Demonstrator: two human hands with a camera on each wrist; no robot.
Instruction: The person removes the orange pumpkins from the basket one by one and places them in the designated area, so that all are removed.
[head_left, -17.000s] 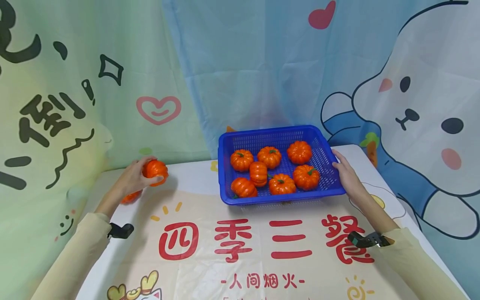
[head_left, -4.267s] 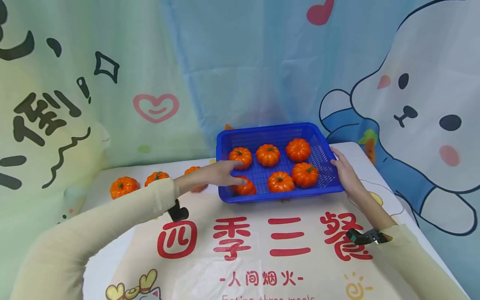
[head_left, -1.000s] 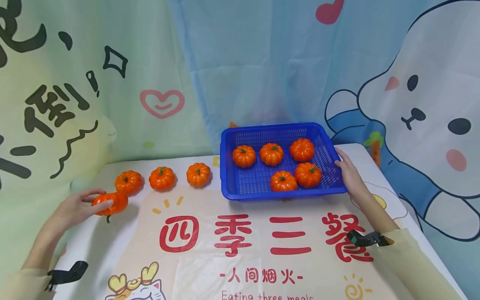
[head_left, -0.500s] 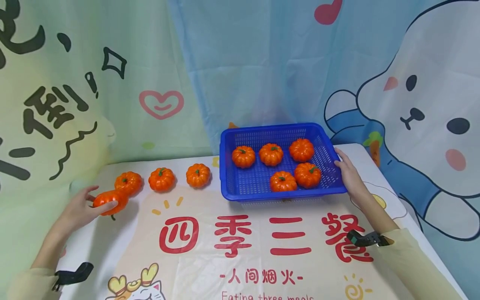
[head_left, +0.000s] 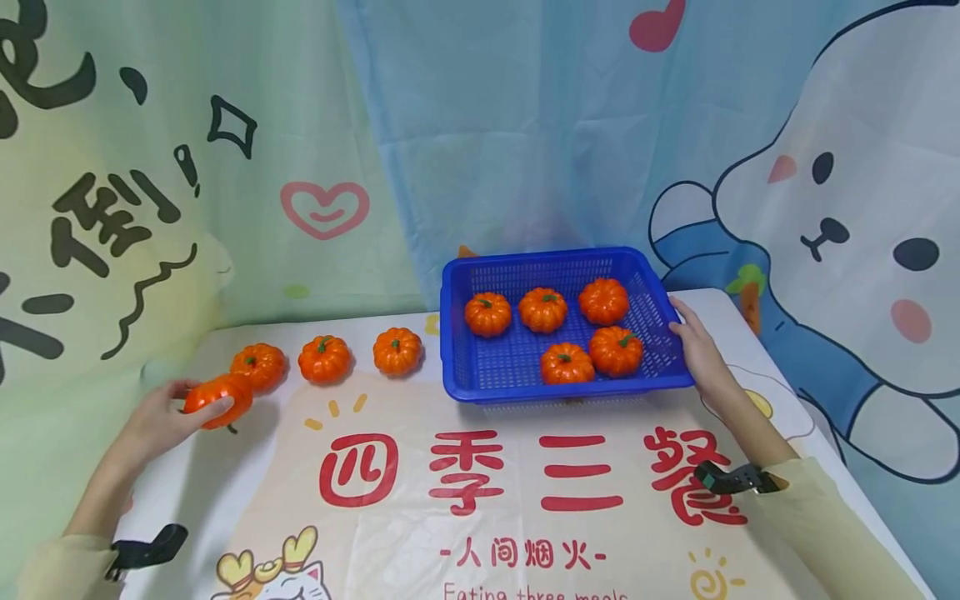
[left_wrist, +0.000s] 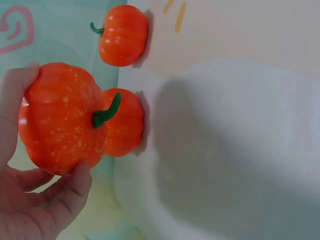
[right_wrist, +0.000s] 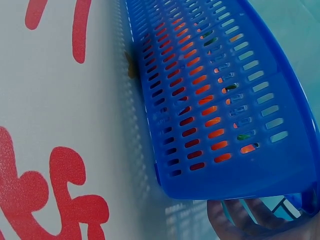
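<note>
My left hand (head_left: 157,419) grips a small orange toy pumpkin (head_left: 219,402) between thumb and fingers, over the table's left side. In the left wrist view this pumpkin (left_wrist: 62,117) is tilted, its green stem pointing sideways, and it partly hides another pumpkin (left_wrist: 125,125) behind it. Three more pumpkins stand in a row along the table's back edge: a left one (head_left: 260,367), a middle one (head_left: 325,360) and a right one (head_left: 397,351). My right hand (head_left: 701,346) holds the right end of a blue plastic basket (head_left: 480,393), its fingers (right_wrist: 240,215) curled under the rim. Several pumpkins (head_left: 543,309) lie inside.
A printed cloth (head_left: 480,467) with red characters covers the white table (head_left: 198,467). A patterned curtain (head_left: 495,167) hangs directly behind the table. A thin cable (head_left: 802,433) lies near the right edge, beyond my right forearm.
Since 4.3 s ago my left hand has taken a pumpkin from the basket's front left and carried it to the table's left. Over the last second it barely moves. My right hand stays on the basket.
</note>
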